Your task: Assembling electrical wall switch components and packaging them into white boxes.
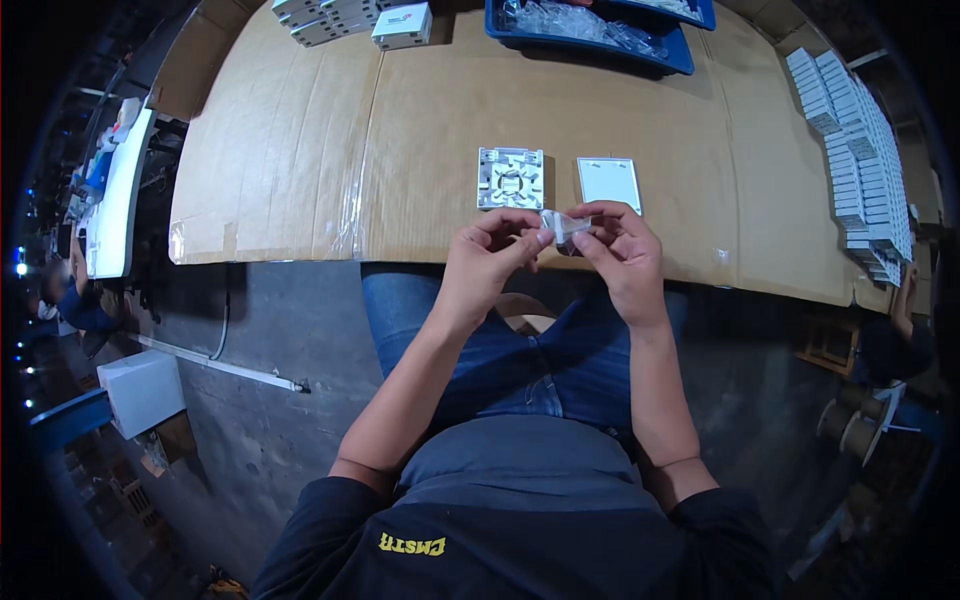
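Note:
Between my two hands, just over the table's front edge, is a small clear plastic bag [567, 229] with something whitish inside that I cannot make out. My left hand [490, 255] pinches its left end between thumb and fingers. At the other end my right hand [622, 255] grips it the same way. Beyond my left hand lies an open white plastic box base [511, 180] with a round moulded centre. To its right, past my right hand, a flat white square cover [608, 182] rests on the table.
Brown cardboard covers the table [430, 130]. Blue trays [590, 45] of clear bags stand at the far side. White boxes [402, 27] are stacked far left, and tall stacks of white pieces [850, 150] line the right edge. Other people are at both sides.

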A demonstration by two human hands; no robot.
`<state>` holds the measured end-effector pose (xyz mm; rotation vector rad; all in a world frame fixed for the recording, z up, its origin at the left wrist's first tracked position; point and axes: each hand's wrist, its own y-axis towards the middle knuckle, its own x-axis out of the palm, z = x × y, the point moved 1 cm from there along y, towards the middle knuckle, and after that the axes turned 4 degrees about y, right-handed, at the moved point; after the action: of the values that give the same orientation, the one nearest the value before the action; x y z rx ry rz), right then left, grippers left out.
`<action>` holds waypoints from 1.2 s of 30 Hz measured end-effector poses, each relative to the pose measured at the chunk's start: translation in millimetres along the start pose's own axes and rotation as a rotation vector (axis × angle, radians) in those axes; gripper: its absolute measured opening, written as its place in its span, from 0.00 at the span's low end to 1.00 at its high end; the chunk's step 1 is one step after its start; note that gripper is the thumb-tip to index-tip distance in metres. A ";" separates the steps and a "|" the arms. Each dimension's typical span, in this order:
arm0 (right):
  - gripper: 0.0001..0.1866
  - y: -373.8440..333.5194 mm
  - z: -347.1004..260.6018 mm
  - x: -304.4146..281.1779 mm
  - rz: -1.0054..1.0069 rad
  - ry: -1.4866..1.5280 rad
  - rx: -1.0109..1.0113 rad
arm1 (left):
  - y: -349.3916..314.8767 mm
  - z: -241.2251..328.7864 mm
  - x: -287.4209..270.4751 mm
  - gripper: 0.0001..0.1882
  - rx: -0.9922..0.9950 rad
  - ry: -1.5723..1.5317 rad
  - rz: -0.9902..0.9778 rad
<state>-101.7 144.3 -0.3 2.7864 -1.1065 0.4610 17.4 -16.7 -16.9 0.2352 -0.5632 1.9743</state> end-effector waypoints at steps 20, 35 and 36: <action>0.18 4.7 6.2 8.1 0.060 0.066 0.052 | 0.7 0.4 -4.8 0.09 0.041 -0.010 0.022; 0.20 4.2 11.6 18.1 0.030 -0.018 0.120 | -3.9 -4.6 2.4 0.13 0.151 0.165 0.052; 0.20 3.6 11.9 18.7 0.035 -0.009 0.116 | -3.9 -4.6 2.2 0.13 0.177 0.151 0.052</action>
<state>-88.5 127.0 -5.7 2.8741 -1.1687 0.5334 20.2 -11.4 -19.0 0.1798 -0.3001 2.0744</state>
